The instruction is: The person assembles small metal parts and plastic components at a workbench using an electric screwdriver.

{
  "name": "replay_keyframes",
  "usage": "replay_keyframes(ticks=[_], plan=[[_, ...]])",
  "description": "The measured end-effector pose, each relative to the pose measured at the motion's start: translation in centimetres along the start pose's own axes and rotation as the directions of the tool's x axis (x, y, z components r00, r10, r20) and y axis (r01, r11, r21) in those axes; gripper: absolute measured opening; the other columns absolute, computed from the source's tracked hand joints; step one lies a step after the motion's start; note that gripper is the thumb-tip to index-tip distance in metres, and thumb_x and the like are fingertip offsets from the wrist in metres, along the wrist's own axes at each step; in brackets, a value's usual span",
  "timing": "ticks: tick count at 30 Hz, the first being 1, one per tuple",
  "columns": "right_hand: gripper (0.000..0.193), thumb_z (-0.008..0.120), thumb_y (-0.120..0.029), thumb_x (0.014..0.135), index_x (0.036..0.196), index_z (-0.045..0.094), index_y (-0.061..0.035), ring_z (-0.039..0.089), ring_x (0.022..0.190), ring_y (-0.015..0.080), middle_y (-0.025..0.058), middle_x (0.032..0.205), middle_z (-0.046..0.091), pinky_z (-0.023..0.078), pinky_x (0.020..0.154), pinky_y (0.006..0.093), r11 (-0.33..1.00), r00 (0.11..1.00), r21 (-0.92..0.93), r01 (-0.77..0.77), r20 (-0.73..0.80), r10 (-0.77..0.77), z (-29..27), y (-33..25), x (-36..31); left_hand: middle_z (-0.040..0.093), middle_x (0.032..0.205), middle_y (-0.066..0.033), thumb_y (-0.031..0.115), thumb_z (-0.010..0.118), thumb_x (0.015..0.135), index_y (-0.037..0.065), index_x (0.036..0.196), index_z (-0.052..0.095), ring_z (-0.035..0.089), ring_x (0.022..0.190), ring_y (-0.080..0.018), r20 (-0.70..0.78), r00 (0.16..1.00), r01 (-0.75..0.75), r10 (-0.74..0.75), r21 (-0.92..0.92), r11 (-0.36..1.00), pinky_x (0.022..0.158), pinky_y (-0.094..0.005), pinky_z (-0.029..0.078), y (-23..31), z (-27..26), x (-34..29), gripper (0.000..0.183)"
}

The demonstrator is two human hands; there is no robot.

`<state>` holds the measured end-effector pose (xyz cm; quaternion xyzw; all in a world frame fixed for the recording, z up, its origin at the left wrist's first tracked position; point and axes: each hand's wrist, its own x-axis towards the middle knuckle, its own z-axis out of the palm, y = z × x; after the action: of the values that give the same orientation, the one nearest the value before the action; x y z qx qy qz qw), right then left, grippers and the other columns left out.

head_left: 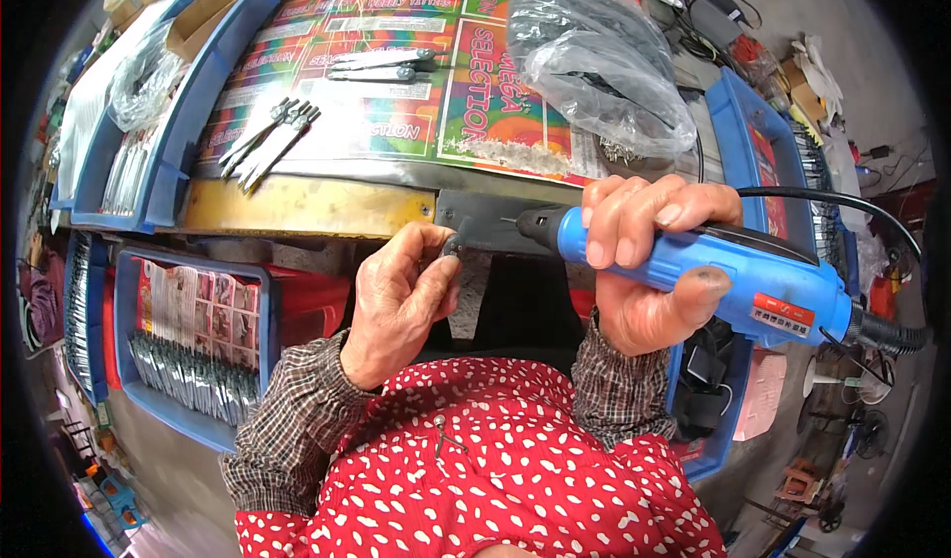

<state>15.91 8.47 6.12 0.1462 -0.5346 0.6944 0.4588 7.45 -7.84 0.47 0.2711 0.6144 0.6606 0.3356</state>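
Note:
My right hand (644, 271) is wrapped round a blue electric screwdriver (763, 281) with a black nose. Its thin bit points left, toward my other hand, and touches nothing that I can see. At the table's front edge, my left hand (396, 296) pinches a small dark part (452, 246) between thumb and fingers. Most of that part is hidden by the fingertips. Beyond my left hand, a few slim metal pieces with dark ends (272, 142) lie in a loose group. Another small group of slim metal pieces (381, 66) rests farther back.
A clear plastic bag of dark items (604, 63) lies at the table's back right. Blue bins flank the table: one (168, 162) at left, another (733, 127) at right. Lower left, a blue bin (193, 414) holds rows of slim pieces. A black cable (842, 198) trails behind the screwdriver.

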Motion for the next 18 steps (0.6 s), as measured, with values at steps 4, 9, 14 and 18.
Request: replay_keyframes(ticks=[4,9,14,18], plan=[[0.041,0.065,-0.039,0.076,0.090,0.044,-0.0061,0.050,0.051,0.0167,0.0045,0.062,0.049,0.040,0.055,0.0337,0.999,0.993,-0.044,0.000,0.119,0.005,0.1,0.1,-0.1,0.052,0.073,-0.0025,0.009,0.050,0.090,-0.002,0.097,0.050,0.047,0.053,-0.0046,-0.030,0.991,0.124,-0.132,-0.186,0.975,0.042,-0.0164,0.035,0.0,0.5,-0.5,0.013],[0.048,0.058,-0.051,0.080,0.091,0.042,-0.0076,0.050,0.051,0.0145,0.0020,0.061,0.046,0.039,0.059,0.0350,0.990,0.975,-0.144,0.007,0.220,0.026,0.7,0.2,-0.2,0.055,0.077,-0.0021,0.012,0.053,0.089,0.000,0.094,0.052,0.048,0.056,-0.0040,0.035,0.974,0.220,-0.223,-0.372,0.902,0.044,-0.0158,0.038,-0.4,0.9,-0.7,0.014],[0.048,0.057,-0.051,0.081,0.091,0.042,-0.0075,0.050,0.050,0.0145,0.0019,0.061,0.046,0.039,0.059,0.0343,0.986,0.979,-0.168,-0.014,0.198,0.047,0.8,0.2,-0.6,0.055,0.073,-0.0031,0.014,0.054,0.089,-0.001,0.090,0.053,0.048,0.055,-0.0046,0.066,0.927,0.357,-0.369,-0.459,0.813,0.045,-0.0162,0.038,-0.5,1.4,-0.3,0.014],[0.048,0.057,-0.052,0.081,0.092,0.042,-0.0074,0.050,0.050,0.0141,0.0018,0.061,0.047,0.039,0.058,0.0335,0.989,0.971,-0.150,-0.018,0.233,0.053,0.7,0.3,-0.5,0.053,0.063,-0.0038,0.012,0.055,0.088,-0.002,0.084,0.053,0.046,0.050,-0.0052,0.039,0.929,0.328,-0.367,-0.544,0.772,0.043,-0.0162,0.036,-0.6,2.0,0.2,0.015]])
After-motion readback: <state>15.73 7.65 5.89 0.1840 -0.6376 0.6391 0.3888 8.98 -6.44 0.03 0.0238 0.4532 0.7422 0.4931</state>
